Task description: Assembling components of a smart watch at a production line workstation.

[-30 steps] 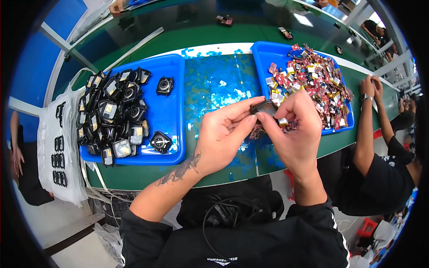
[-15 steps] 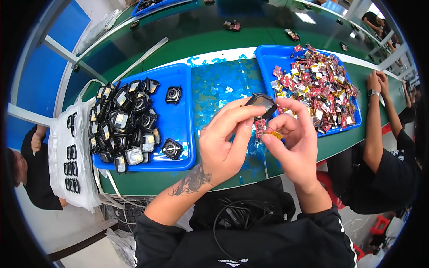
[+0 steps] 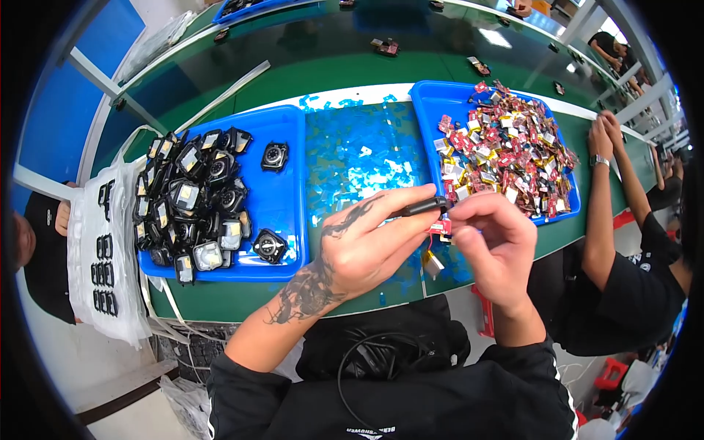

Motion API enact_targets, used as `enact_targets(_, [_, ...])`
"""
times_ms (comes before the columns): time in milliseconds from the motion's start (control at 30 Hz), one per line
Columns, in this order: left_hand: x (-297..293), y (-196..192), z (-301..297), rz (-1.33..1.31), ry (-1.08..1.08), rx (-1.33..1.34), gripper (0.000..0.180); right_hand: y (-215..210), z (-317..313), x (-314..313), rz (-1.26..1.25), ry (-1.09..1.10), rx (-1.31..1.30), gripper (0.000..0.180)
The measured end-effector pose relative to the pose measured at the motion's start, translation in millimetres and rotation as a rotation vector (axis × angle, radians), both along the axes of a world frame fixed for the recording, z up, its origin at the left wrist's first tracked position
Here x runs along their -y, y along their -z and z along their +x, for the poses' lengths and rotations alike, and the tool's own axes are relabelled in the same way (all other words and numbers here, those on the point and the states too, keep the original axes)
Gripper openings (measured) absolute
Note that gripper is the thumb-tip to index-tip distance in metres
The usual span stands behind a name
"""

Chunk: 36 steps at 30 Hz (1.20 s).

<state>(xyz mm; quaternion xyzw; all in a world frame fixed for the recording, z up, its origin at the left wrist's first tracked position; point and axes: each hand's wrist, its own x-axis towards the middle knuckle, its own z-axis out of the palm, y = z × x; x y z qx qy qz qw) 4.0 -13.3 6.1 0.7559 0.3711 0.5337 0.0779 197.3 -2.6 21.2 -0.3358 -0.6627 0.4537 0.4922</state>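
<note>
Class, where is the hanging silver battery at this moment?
In the head view, the silver battery hangs right of centre, below the red board, between the left hand and right hand.

Wearer's two hands (image 3: 370,238); three blue trays (image 3: 288,194)

Bench (image 3: 345,309): left tray (image 3: 284,192) has cases (image 3: 192,194) heaped left, two loose right; right tray (image 3: 431,99) has boards (image 3: 510,150). Scraps (image 3: 352,147) between trays. Left hand (image 3: 367,240) before scraps, right hand (image 3: 500,238) before right tray. Rail (image 3: 353,92) behind trays.
</note>
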Motion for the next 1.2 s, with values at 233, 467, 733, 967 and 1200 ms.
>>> enact_targets(233, [-2, 1, 2, 0.026, 0.011, -0.026, 0.031, -3, 4, -2, -0.193, -0.086, 0.039, 0.021])
enact_targets(467, [-2, 5, 0, 0.054, -0.005, -0.098, 0.03, -13, 6, -6, -0.213, -0.122, 0.199, 0.016])
enact_targets(733, [0, 2, -1, -0.175, 0.107, -0.045, 0.028, -7, 10, -8, -0.326, -0.207, -0.059, 0.01])
enact_targets(967, [5, -2, 10, -0.83, 0.274, 0.439, 0.017, 2, 13, -2, -0.371, -0.134, -0.179, 0.008])
enact_targets(1200, [5, 4, 13, -0.919, 0.308, 0.66, 0.028, 8, 0, 4, -0.044, 0.087, 0.091, 0.03])
